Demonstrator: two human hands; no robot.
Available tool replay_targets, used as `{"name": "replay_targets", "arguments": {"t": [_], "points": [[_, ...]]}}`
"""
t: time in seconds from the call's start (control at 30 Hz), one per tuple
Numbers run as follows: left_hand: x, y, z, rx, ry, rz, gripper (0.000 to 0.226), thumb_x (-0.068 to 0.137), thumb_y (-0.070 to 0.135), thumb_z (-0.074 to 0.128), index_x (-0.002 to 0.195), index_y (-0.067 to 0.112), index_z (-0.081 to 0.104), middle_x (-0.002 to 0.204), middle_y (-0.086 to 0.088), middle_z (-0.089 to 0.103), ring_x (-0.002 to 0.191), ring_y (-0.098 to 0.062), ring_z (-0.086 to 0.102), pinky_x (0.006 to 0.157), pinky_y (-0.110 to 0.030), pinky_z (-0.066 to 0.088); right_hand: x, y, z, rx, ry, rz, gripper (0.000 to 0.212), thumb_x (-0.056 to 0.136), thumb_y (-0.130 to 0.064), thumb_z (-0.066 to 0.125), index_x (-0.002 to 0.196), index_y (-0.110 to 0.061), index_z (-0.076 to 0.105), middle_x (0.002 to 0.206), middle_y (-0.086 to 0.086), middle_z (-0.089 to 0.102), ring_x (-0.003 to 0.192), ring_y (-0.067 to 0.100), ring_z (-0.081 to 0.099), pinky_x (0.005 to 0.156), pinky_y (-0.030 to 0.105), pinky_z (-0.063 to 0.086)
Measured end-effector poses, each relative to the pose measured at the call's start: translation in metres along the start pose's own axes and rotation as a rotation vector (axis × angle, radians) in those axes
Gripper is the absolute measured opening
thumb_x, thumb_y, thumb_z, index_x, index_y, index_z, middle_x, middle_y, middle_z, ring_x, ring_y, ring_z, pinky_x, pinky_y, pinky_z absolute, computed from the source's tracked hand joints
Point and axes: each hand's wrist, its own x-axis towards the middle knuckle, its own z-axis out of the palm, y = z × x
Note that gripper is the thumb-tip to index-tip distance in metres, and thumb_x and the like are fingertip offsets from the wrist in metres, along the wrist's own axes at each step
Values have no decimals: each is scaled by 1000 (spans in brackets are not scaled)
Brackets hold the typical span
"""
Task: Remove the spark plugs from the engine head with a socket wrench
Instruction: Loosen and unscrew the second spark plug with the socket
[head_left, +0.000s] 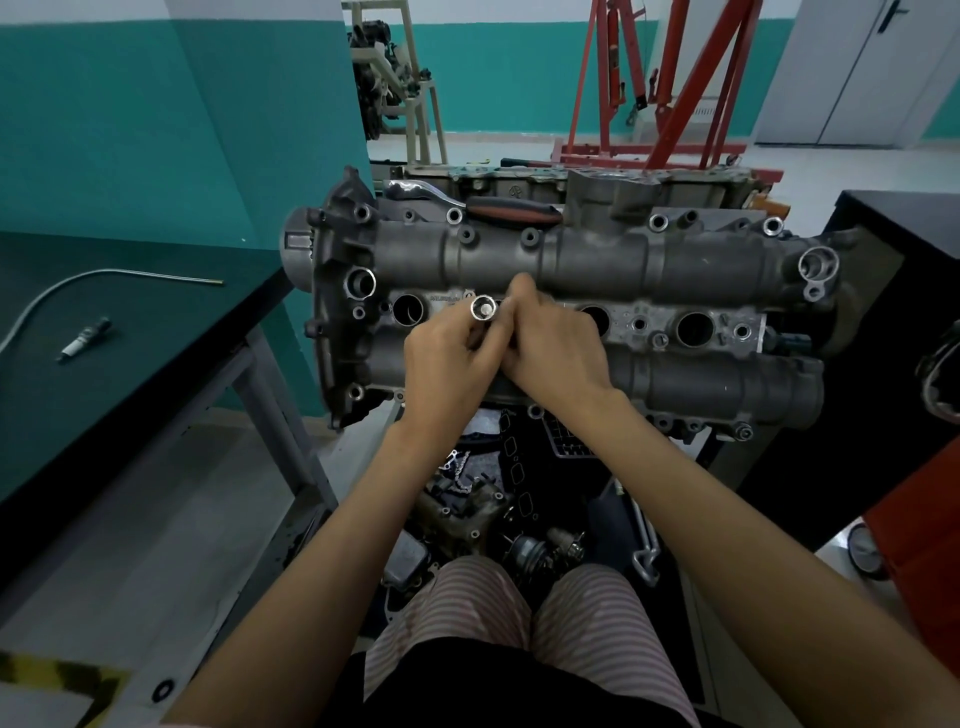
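A grey engine head (675, 265) lies across the view with a row of round spark plug wells (409, 309) along its middle. Both my hands meet over the second well from the left. My left hand (447, 358) holds a silver socket (483, 308) with its open end facing up; a white plug tip shows inside it. My right hand (556, 348) grips the same tool from the right, its fingers curled against the socket's side. A ratchet wrench (511, 210) with a black and red handle rests on the far edge of the head.
A dark green workbench (156, 364) at the left holds a loose spark plug (85, 340) and a thin grey tube (67, 283). Engine parts lie on the floor (483, 499) by my legs. A red engine hoist (670, 104) stands behind. A black cabinet (893, 291) is at right.
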Motion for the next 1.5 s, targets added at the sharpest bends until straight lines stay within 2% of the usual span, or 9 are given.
{"name": "replay_targets", "arguments": {"t": [0.13, 0.27, 0.47, 0.67, 0.83, 1.03, 1.23, 1.4, 1.5], "points": [[-1, 0, -1, 16, 1, 27, 43, 87, 26, 62, 58, 15, 32, 50, 3, 32, 50, -12, 29, 48, -26, 26, 2, 3, 2, -69, -52, -7, 24, 88, -36, 46, 94, -14, 53, 83, 7, 66, 75, 29, 63, 55, 29, 26], [-4, -1, -4, -57, -48, 8, 31, 87, 29, 49, 67, 9, 36, 56, 7, 33, 52, -14, 31, 51, -27, 29, 1, 3, 3, -89, -54, -40, 19, 88, -29, 46, 91, -12, 54, 88, 9, 65, 78, 32, 62, 56, 30, 25], [3, 3, 0, 2, 7, -32, 47, 86, 42, 51, 55, 15, 29, 46, 8, 27, 46, -15, 27, 48, -29, 23, 0, 2, 0, 22, -33, -5, 29, 87, -38, 49, 95, -10, 46, 88, 10, 64, 76, 32, 62, 55, 31, 26], [-3, -2, -5, -10, -73, 9, 30, 87, 29, 53, 69, 12, 36, 56, 7, 37, 51, -14, 36, 50, -20, 30, 1, 5, 3, -65, -67, -38, 19, 90, -27, 44, 95, -12, 54, 93, 9, 65, 83, 31, 61, 58, 31, 29], [1, 0, 0, 13, -10, -23, 46, 88, 31, 59, 56, 1, 44, 46, -9, 39, 45, -20, 35, 46, -37, 32, -1, 0, 0, 0, -25, -27, 24, 90, -30, 46, 94, -6, 48, 89, 12, 63, 74, 33, 61, 54, 29, 23], [-4, -3, -3, -31, -66, 2, 31, 86, 30, 51, 67, 9, 38, 55, 4, 38, 52, -14, 36, 50, -23, 31, 0, 3, 2, -56, -63, -25, 19, 91, -28, 45, 94, -11, 53, 90, 8, 65, 81, 31, 62, 57, 30, 30], [1, -1, 0, 26, -9, 3, 45, 89, 27, 59, 56, 2, 42, 46, -8, 38, 44, -21, 34, 46, -34, 30, 0, 1, 1, -33, -29, -24, 25, 89, -30, 45, 95, -6, 49, 86, 12, 65, 74, 33, 63, 54, 29, 26], [-4, -2, -2, -24, -38, 15, 35, 88, 31, 52, 64, 11, 36, 53, 8, 32, 50, -12, 32, 49, -25, 29, 0, 2, 2, -69, -47, -9, 21, 89, -30, 46, 91, -10, 52, 85, 10, 65, 74, 32, 62, 53, 29, 23], [-4, -2, -3, -38, -45, 0, 31, 87, 29, 49, 65, 13, 34, 52, 6, 33, 50, -13, 31, 49, -25, 27, 0, 3, 3, -86, -62, -33, 21, 89, -30, 44, 93, -12, 55, 90, 9, 66, 80, 31, 62, 56, 30, 27]]}}
